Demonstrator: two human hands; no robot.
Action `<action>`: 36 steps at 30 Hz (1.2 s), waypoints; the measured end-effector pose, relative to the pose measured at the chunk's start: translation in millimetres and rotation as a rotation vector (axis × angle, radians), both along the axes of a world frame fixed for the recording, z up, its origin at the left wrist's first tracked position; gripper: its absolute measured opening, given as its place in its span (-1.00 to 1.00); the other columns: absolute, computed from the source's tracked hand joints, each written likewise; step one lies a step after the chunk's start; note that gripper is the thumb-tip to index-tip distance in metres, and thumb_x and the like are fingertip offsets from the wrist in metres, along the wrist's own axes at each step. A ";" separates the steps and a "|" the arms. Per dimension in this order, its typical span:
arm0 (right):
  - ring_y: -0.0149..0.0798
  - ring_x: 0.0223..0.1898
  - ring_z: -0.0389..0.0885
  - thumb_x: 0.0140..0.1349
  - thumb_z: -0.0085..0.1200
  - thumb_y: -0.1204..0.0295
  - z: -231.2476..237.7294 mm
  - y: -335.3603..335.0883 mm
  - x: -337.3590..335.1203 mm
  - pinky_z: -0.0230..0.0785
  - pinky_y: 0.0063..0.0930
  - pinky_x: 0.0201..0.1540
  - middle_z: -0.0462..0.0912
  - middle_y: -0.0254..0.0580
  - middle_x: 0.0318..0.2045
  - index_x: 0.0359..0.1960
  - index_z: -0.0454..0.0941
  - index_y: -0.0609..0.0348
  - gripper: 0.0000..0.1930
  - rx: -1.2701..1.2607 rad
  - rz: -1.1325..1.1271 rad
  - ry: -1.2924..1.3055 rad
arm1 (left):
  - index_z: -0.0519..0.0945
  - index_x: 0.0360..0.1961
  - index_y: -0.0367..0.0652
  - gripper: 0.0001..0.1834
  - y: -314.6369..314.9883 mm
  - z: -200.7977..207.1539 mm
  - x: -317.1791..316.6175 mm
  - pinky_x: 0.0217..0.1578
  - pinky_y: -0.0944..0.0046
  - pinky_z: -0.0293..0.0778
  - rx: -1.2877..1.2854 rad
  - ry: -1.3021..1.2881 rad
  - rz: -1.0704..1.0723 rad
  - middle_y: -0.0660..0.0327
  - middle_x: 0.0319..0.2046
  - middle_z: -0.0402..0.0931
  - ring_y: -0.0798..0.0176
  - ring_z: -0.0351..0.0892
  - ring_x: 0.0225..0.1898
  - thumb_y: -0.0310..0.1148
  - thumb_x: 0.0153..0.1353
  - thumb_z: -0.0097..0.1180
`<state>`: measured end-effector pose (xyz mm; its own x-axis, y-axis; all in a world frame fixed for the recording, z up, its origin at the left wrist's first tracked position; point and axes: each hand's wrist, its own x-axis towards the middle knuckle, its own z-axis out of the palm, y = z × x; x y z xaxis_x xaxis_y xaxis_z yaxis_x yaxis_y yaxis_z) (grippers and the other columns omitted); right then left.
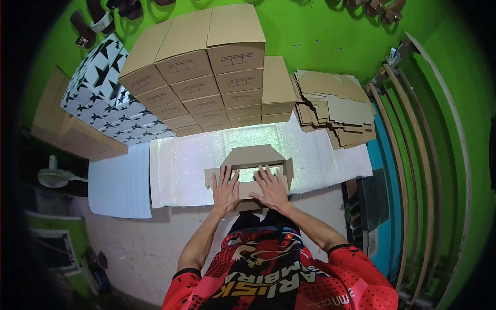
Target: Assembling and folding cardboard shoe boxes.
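A half-folded brown cardboard box (253, 155) lies on the glittery white work surface (181, 165) in front of me. My left hand (225, 189) presses flat on the box's near left flap, fingers spread. My right hand (269, 187) presses flat on the near right flap, fingers spread as well. Both hands rest on the cardboard without gripping it. The box's far panel stands up behind my fingers, and its side walls are raised.
Finished brown boxes (206, 72) are stacked high at the back. Black-and-white star-patterned boxes (103, 93) sit at the back left. A pile of flat cardboard blanks (336, 106) lies at the right. Curved wooden strips (413, 155) lean at far right, and a white foam sheet (120, 183) lies at left.
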<state>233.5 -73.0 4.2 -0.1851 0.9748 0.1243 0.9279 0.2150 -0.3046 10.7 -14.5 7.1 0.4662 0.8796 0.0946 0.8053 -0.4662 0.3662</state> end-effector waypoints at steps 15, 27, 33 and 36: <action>0.13 0.62 0.05 0.27 -0.02 -0.45 -6.6 -3.1 11.0 -0.25 0.30 0.61 0.17 -0.02 0.60 0.54 0.26 0.19 0.06 -0.004 0.115 -0.124 | 0.31 0.56 -0.04 -0.30 -32.7 -7.7 39.3 0.55 -0.39 -0.14 -0.029 0.073 -0.197 0.06 0.59 0.15 -0.03 0.08 0.61 0.06 0.53 -0.08; 0.12 0.56 0.21 0.40 -0.07 -0.33 -0.5 1.8 1.6 -0.06 0.32 0.57 0.29 -0.14 0.56 0.55 0.32 -0.17 -0.18 0.011 0.206 -0.126 | 0.25 0.59 -0.03 -0.12 -16.1 -5.3 -29.3 0.60 -0.18 -0.13 0.022 0.132 -0.257 0.10 0.59 0.17 0.07 0.08 0.62 0.30 0.45 -0.04; 0.09 0.61 0.11 0.49 0.00 -0.12 -1.3 -12.4 25.9 -0.12 0.30 0.60 0.22 -0.17 0.60 0.57 0.30 -0.24 -0.32 0.004 0.252 -0.131 | 0.26 0.59 0.05 -0.14 -12.9 -6.8 -36.1 0.60 -0.19 -0.12 -0.022 0.144 -0.259 0.08 0.58 0.19 0.03 0.10 0.61 0.33 0.45 -0.07; 0.09 0.61 0.09 0.51 0.00 -0.04 -5.3 -31.3 36.4 -0.18 0.43 0.57 0.21 -0.17 0.60 0.56 0.31 -0.21 -0.36 0.028 0.186 -0.098 | 0.25 0.60 0.08 -0.13 -16.0 0.1 -31.6 0.60 -0.20 -0.14 -0.022 0.151 -0.239 0.05 0.59 0.17 0.02 0.08 0.61 0.34 0.44 -0.07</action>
<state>269.9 -104.3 -1.1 -0.3745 0.9190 0.1234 0.8962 0.3929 -0.2062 -20.9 -30.6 7.2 0.6677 0.7444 -0.0092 0.7199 -0.6426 0.2622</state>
